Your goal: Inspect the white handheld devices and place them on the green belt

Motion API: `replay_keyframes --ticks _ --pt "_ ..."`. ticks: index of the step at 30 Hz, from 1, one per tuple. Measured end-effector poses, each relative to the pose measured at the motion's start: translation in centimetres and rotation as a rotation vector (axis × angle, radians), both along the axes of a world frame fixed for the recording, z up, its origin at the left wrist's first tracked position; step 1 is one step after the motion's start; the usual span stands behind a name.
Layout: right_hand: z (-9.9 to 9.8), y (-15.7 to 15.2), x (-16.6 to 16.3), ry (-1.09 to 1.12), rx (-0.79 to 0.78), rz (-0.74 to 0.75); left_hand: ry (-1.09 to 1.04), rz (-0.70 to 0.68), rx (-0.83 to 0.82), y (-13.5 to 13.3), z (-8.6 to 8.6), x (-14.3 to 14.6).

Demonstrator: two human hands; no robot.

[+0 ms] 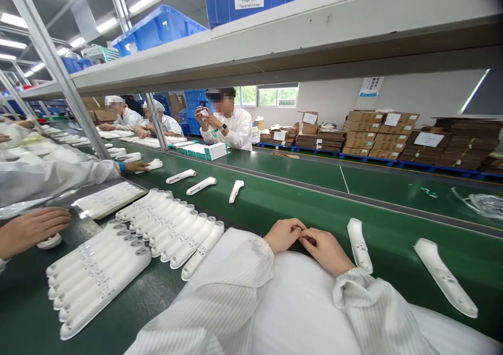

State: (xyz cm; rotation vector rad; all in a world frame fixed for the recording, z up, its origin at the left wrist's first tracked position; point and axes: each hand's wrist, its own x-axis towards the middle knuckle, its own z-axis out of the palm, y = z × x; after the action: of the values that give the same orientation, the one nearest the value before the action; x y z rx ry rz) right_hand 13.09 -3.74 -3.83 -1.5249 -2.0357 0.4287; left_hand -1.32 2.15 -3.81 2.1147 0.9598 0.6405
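At the near edge of the green conveyor belt (283, 203), my left hand (283, 235) and my right hand (327, 249) meet with fingertips together. Both are closed, the fingers bent and pinched; whatever may be between them is hidden or too small to make out. Just right of my right hand lies a white curved plastic housing (359, 245), with a larger white housing (446, 276) farther right. To the left of my left sleeve, rows of similar white housings (204, 247) lie side by side, with another stack (104, 281) nearer.
A co-worker's hand (37, 229) rests over a white part at left; another hand (139, 166) touches a housing on the belt. Overhead runs a shelf (275, 43) with blue bins (161, 28). A person (230, 122) stands across the belt, near a white-green box (210, 151).
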Motion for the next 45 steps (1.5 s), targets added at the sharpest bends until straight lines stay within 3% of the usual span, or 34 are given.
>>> replay_keyframes --ticks 10,14,17,21,23,26,32,36,40,45 --pt "0.0 0.0 0.0 -0.024 0.006 -0.011 0.053 -0.014 0.052 0.1 -0.1 0.0" --pt "-0.1 0.0 0.0 0.042 0.016 -0.007 0.124 0.046 0.217 0.6 0.0 -0.6" --pt "-0.2 0.0 0.0 0.088 0.007 -0.008 0.202 0.210 0.357 1.4 0.4 -1.7" --pt "-0.2 -0.1 0.1 0.096 -0.013 -0.018 0.331 0.564 0.412 3.2 1.1 -4.1" --pt "-0.1 -0.2 0.1 0.097 -0.021 -0.024 0.338 0.711 0.344 4.2 1.2 -5.4" --pt "0.1 -0.3 0.0 0.100 -0.034 -0.030 0.190 0.791 0.065 5.5 1.0 -6.8" --pt "0.2 -0.3 0.0 0.119 -0.028 -0.033 -0.088 0.759 -0.237 6.8 0.9 -7.4" --pt "0.1 -0.2 0.0 0.128 -0.019 -0.025 -0.355 0.656 -0.454 6.2 1.4 -6.8" --pt "0.0 -0.1 0.0 0.188 0.005 -0.022 -0.546 0.451 -0.657 4.4 1.8 -5.2" --pt "-0.2 0.4 0.4 0.407 -0.001 -0.135 -0.773 0.031 -0.916 2.3 1.7 -3.2"
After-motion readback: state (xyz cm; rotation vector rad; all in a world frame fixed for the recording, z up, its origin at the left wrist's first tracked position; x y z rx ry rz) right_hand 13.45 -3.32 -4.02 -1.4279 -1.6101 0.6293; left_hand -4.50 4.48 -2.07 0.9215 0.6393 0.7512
